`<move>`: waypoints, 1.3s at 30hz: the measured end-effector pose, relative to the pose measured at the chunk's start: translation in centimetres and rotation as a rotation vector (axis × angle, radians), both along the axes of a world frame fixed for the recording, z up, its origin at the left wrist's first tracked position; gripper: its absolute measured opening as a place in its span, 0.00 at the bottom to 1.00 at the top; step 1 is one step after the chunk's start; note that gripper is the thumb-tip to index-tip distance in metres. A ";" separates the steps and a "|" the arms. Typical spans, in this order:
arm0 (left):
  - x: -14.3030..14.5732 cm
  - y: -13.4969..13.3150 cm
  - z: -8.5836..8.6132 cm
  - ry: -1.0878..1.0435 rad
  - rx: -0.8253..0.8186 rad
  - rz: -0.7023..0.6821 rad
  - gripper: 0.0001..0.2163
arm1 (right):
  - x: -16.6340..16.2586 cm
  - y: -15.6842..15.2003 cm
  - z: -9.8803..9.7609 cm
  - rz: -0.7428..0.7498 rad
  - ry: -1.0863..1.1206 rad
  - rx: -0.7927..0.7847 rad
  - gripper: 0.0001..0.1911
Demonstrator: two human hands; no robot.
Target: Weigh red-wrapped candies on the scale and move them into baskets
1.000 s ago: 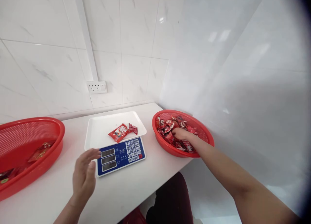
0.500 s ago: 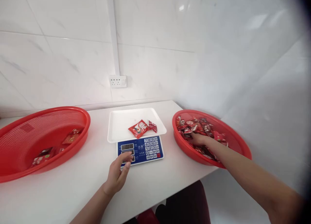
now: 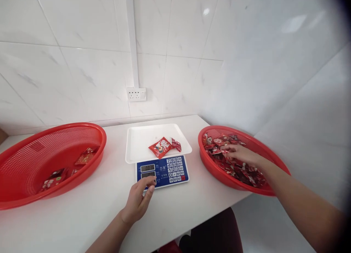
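A blue-faced digital scale [image 3: 162,170] with a white pan [image 3: 142,139] stands mid-table; two red snack packets [image 3: 160,147] lie on the pan. My left hand [image 3: 139,200] rests on the table at the scale's front left corner, fingers loosely curled and apart, holding nothing. My right hand [image 3: 239,153] reaches into the right red basket [image 3: 219,170], which holds several red packets [image 3: 241,169]. Its fingers are closed in a pinch on a small red packet [image 3: 226,149] at the fingertips.
A large red mesh basket [image 3: 33,192] at the left holds a few red packets [image 3: 85,157]. White tiled walls meet in a corner behind the table; a wall socket [image 3: 136,94] sits above the scale. The white table's front edge [image 3: 175,231] runs near my lap.
The view has swung right and steadied. My left hand came down beside the scale's front. My right hand has lifted slightly within the right basket, pinching a packet.
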State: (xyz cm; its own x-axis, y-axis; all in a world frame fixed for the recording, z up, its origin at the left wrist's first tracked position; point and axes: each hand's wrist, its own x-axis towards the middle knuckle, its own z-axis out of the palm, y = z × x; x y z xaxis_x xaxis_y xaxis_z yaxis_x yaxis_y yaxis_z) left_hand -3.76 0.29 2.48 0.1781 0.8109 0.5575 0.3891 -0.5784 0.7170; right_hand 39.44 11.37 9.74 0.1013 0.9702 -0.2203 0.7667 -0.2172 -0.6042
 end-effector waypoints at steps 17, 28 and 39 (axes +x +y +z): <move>6.3 1.5 7.0 -0.882 -0.911 -0.397 0.29 | -21.0 -4.8 2.8 0.314 0.744 0.005 0.22; 3.6 5.2 6.2 -0.730 -0.663 -0.084 0.20 | -24.6 -3.1 1.7 0.449 0.493 0.297 0.21; -0.3 12.4 6.4 0.100 -0.234 0.300 0.12 | -25.7 4.2 2.1 0.293 0.261 0.680 0.20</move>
State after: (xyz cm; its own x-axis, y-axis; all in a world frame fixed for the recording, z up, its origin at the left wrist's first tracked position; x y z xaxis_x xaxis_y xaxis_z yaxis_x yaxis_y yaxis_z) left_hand -4.09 12.73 8.88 -0.0419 0.9383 0.3432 0.5909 -0.2537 0.7658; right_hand 13.73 15.61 11.82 -0.1526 0.8797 0.4504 0.5502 0.4542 -0.7007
